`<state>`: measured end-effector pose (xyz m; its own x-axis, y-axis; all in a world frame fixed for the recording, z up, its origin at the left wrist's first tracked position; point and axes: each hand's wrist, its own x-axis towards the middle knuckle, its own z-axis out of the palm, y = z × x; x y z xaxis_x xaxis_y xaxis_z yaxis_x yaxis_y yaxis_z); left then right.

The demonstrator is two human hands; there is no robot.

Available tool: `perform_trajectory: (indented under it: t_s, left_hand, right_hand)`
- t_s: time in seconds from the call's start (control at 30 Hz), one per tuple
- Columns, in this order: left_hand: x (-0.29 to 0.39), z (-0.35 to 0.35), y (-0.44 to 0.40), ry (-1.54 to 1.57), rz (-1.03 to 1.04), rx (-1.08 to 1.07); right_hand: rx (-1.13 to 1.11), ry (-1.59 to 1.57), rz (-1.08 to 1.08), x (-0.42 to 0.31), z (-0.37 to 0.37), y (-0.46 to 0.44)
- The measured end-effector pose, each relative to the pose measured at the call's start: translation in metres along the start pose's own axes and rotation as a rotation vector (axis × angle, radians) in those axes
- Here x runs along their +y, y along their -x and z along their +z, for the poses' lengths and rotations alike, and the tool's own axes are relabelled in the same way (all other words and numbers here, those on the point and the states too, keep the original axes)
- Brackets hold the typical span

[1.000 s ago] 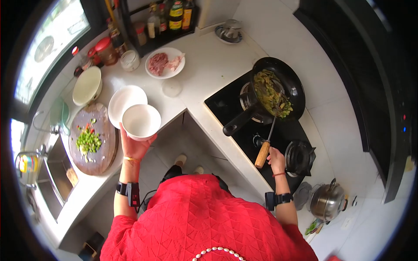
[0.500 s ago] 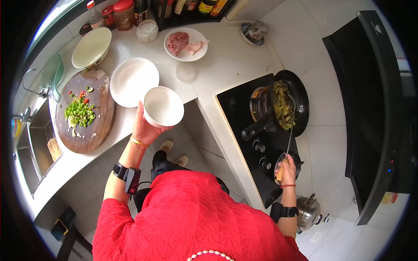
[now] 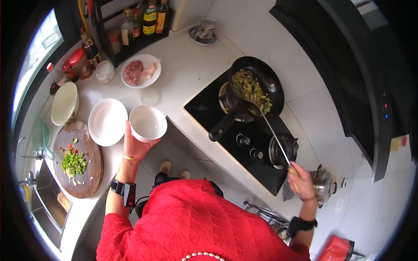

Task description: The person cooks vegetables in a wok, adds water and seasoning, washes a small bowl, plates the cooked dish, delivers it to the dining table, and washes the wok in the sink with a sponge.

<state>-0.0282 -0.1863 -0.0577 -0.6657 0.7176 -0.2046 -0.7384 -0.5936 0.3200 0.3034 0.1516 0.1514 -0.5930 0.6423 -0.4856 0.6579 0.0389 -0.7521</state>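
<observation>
My left hand (image 3: 138, 145) grips an empty white bowl (image 3: 148, 126) from below, with the thumb along its side. The bowl is raised near the counter's edge, beside a white plate (image 3: 107, 122). On the right, the fingers of my right hand (image 3: 301, 180) are wrapped round the wooden grip of a long metal ladle (image 3: 276, 138). Its head rests in the black frying pan (image 3: 274, 87), at the near side of the cooked chopped vegetables (image 3: 249, 87). The pan stands tilted on the far burner, its black handle pointing toward the counter's front edge.
A round chopping board (image 3: 89, 174) bears chopped green and red peppers (image 3: 74, 163). Raw meat (image 3: 134, 71) lies on a plate at the back, near seasoning bottles (image 3: 150, 19). The range hood (image 3: 339, 74) overhangs the right side. A steel pot (image 3: 323, 185) stands beyond the stove.
The view has turned, shifting the counter and stove. My right hand has drawn back from the pan, and the ladle head has moved toward the pan's near side. The bowl stays in my left hand.
</observation>
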Motion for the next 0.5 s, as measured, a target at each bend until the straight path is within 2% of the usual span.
perform_trajectory:
  t_s: [0.1, 0.17, 0.27, 0.5]
  left_hand:
    - [-0.008, 0.009, -0.008, -0.009, -0.051, -0.014]
    - [-0.008, 0.005, -0.009, -0.008, -0.072, -0.07]
    - [-0.008, 0.001, -0.005, 0.046, -0.062, -0.036]
    - [-0.014, -0.032, 0.013, 0.118, -0.036, 0.062]
  right_hand:
    - [0.152, 0.117, -0.137, 0.015, 0.027, -0.06]
    - [0.202, 0.022, -0.145, 0.013, 0.03, -0.085]
    - [0.205, -0.109, -0.215, 0.009, 0.022, -0.11]
    - [0.228, 0.168, -0.21, -0.016, 0.029, -0.149]
